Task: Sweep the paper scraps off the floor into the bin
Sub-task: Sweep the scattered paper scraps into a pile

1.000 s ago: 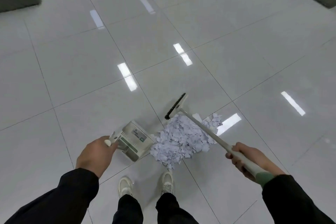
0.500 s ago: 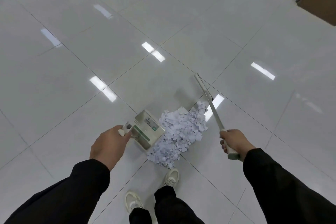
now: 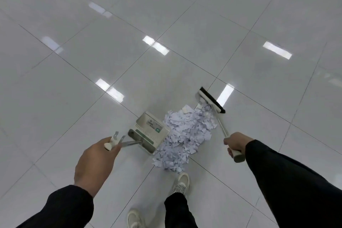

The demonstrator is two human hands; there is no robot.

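A heap of white paper scraps (image 3: 187, 135) lies on the glossy tiled floor in front of my feet. A cream and green dustpan (image 3: 149, 131) stands on the floor at the heap's left edge, its mouth facing the scraps. My left hand (image 3: 96, 161) grips the dustpan's handle. My right hand (image 3: 236, 144) grips the end of a short broom (image 3: 211, 102). The broom's black-bristled head rests on the floor at the far right end of the heap.
White floor tiles (image 3: 92, 52) with dark grout lines and bright light reflections stretch in every direction. My two white shoes (image 3: 182, 183) stand just behind the heap. A dark edge of furniture shows at the top right corner.
The view has swung left to right. The broom head has turned broadside and sits against the far end of the heap. My right hand holds the handle's end, and the dustpan stays put.
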